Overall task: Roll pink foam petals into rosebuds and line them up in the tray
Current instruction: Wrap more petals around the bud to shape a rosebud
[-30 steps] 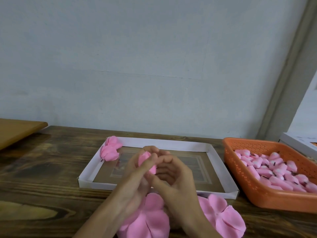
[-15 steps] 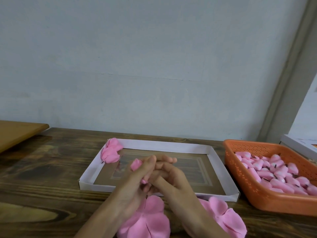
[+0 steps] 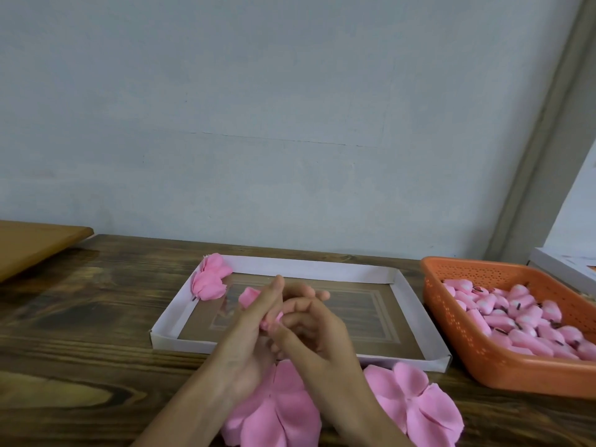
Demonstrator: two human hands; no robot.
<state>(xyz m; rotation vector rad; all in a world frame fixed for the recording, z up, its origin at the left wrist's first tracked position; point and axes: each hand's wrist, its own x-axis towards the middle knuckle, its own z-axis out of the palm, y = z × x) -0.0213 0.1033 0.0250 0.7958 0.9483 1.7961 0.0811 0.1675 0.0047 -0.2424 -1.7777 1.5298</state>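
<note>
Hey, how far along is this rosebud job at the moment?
Done: two rosebuds, it seems, sit in the tray's far-left corner. In hand: the left hand and right hand hold a petal between them, mid-roll, over the tray. Left: most of the tray floor is bare, and flat petals wait on the table nearby.

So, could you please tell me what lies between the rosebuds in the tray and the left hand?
Head view: only bare tray floor, plus the tip of the petal that the left hand holds.
</note>
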